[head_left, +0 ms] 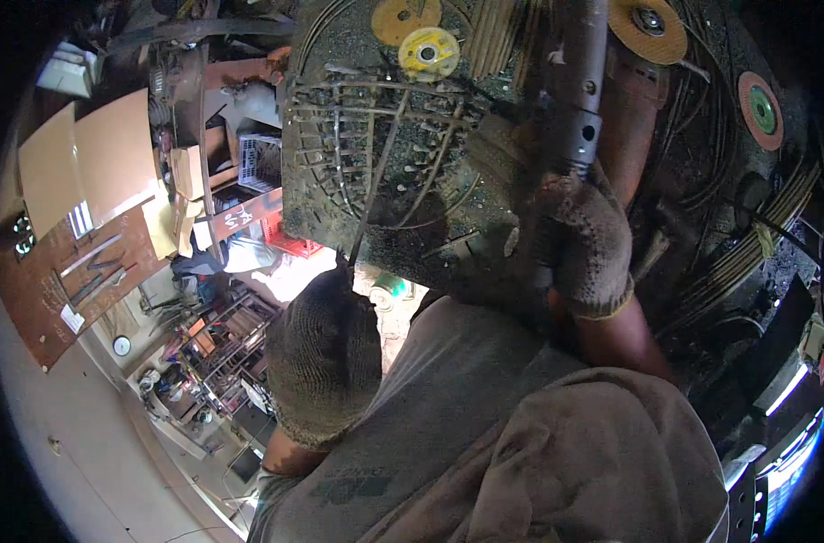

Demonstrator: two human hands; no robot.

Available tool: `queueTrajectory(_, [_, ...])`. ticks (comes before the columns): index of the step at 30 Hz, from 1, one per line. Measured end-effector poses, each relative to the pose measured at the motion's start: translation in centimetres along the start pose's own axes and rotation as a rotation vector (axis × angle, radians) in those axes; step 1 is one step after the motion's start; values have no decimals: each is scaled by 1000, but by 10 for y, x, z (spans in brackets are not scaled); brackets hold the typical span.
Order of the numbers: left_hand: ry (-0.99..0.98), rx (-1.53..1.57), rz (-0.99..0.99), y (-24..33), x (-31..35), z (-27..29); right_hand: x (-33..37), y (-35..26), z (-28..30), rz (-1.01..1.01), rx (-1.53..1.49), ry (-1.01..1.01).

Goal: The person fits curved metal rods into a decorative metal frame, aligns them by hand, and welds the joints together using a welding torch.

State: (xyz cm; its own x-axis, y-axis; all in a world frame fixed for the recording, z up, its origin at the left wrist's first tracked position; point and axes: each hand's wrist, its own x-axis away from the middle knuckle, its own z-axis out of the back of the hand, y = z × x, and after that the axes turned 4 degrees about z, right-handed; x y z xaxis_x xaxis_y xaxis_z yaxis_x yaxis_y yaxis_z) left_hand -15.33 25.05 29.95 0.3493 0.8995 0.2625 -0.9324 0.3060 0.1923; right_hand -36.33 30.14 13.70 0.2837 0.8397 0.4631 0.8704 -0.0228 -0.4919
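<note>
My left hand [323,357], in a dark knitted glove, is closed round the lower end of a thin metal rod [381,176]. The rod slants up across a curved metal grid [339,145] of bars and short rods on the dark worktop. My right hand [593,240], in a lighter soiled glove, is closed at the near end of a grey metal pipe [576,86] with round holes. Shadow hides part of its fingers. Left of the pipe is a blurred dark block [502,149].
A yellow disc [428,54] and a tan grinding disc [647,27] lie at the worktop's far side. A green-centred disc [760,110] and bundled rods [747,244] are at the right. Cardboard [90,163] and a red crate [290,237] stand at the left.
</note>
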Motion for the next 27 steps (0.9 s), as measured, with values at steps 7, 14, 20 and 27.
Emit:
queueTrajectory(7, [4, 100, 142, -4, 4, -2, -4, -2, -3, -64, 38, 12])
queueTrajectory(14, [20, 34, 56, -2, 4, -3, -2, 0, 1, -27, -60, -41])
queueTrajectory(20, [1, -52, -24, -5, 2, -5, 18, -22, -3, -39, -130, -22])
queueTrajectory(27, [90, 65, -129, -10, 4, -9, 57, -59, 8, 151, 244, 112])
